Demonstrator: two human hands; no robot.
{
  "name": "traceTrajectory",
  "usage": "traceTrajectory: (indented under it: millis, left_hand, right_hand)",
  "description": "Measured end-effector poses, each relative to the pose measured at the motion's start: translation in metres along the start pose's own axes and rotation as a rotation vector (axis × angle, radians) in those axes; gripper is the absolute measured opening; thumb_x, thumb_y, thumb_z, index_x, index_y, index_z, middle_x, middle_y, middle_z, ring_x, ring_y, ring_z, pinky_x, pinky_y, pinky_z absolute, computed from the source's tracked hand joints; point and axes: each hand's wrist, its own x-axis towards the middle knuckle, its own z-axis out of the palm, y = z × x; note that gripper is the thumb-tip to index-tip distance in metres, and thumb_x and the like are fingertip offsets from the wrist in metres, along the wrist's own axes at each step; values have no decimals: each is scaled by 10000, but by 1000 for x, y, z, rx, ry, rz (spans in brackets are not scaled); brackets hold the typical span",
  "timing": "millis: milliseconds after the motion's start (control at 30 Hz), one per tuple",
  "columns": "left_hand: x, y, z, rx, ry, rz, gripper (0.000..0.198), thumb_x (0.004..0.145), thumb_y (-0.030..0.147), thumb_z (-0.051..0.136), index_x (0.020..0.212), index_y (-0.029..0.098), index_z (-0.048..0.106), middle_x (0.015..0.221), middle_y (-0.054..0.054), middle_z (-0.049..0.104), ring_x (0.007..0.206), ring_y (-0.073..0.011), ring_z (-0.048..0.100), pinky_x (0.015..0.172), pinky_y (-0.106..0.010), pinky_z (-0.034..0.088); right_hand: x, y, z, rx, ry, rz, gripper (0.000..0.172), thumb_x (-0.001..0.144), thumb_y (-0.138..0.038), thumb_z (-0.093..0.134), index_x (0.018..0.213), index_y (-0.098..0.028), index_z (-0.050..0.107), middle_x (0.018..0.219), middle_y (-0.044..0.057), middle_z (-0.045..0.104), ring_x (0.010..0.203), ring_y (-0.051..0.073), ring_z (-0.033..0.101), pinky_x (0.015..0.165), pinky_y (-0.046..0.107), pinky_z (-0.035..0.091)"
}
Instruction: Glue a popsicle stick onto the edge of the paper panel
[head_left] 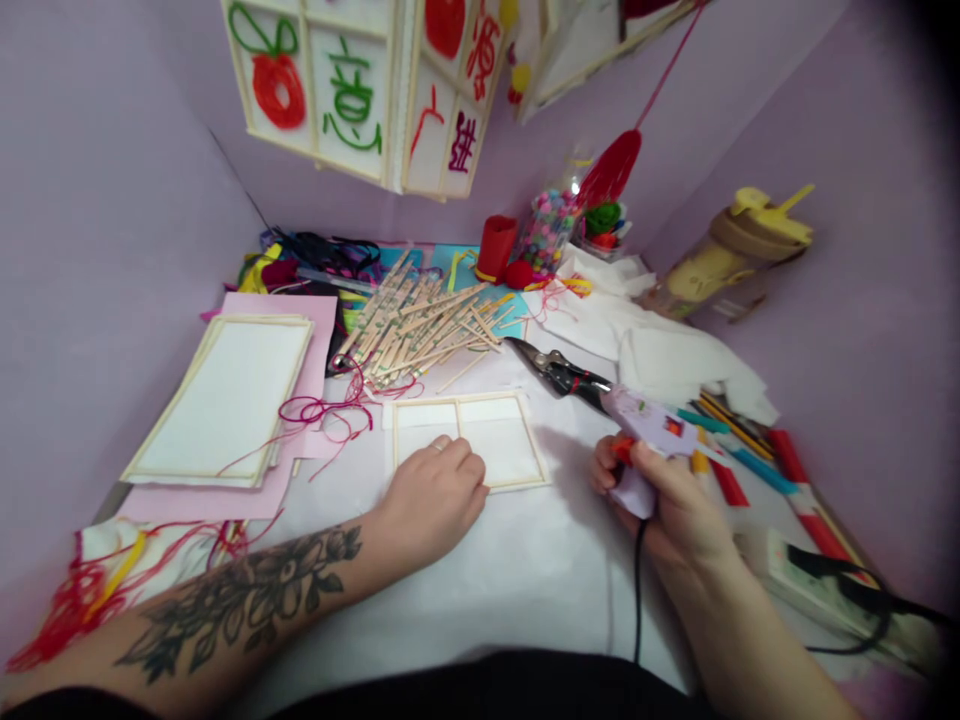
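Observation:
In my right hand (675, 500) is a lilac hot glue gun (649, 422) with a red trigger, held above the table and tilted, its nozzle end toward the right. A black cord runs down from its handle. My left hand (439, 490) lies knuckles up over the lower edge of a small wooden stick frame (459, 418), fingers curled and pressed together on it. Its fingertips are hidden. One middle stick divides the frame, and a white paper strip (427, 414) shows along its top. Just beyond the glue gun, black-handled pruning shears (559, 370) rest on the table.
Thin wooden sticks (427, 325) are heaped behind the frame. White framed panels (225, 395) lie stacked on pink paper at left, near magenta thread (322, 408). Painted lantern panels (345, 90) hang overhead. Markers (757, 470), a power strip (817, 590) and a tumbler (705, 260) stand right.

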Motion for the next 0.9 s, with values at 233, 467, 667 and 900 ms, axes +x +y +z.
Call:
traceTrajectory:
  millis: [233, 467, 667, 900]
  left_hand:
    - [-9, -2, 0, 158, 176, 134, 167, 912, 221, 459, 783, 163, 548, 750, -59, 536, 725, -214, 500, 587, -330, 401]
    - [-25, 7, 2, 120, 95, 201, 143, 897, 254, 507, 782, 172, 525, 760, -52, 540, 729, -223, 520, 553, -327, 407]
    - [-25, -6, -10, 115, -21, 101, 119, 908, 236, 494, 832, 164, 552, 816, -63, 574, 805, -229, 548, 643, -341, 464]
    - [-22, -10, -17, 52, -194, -34, 84, 905, 228, 500, 916, 173, 563, 897, -61, 590, 881, -241, 567, 686, -353, 497]
  right_hand:
    - [-2, 1, 2, -48, 38, -32, 234, 757, -404, 675, 745, -179, 614, 632, 17, 535, 543, 132, 479, 475, 252, 356]
    - [-8, 10, -1, -298, 52, -17, 313, 694, -429, 723, 838, -159, 658, 623, 25, 589, 540, 147, 510, 481, 256, 394]
    - [-16, 12, 1, -676, -112, 6, 332, 701, -490, 700, 849, -193, 701, 811, 68, 693, 741, 247, 629, 650, 348, 507]
    - [-22, 3, 25, -914, -412, -126, 245, 823, -443, 583, 818, -201, 620, 796, 44, 594, 717, 197, 583, 639, 317, 486]
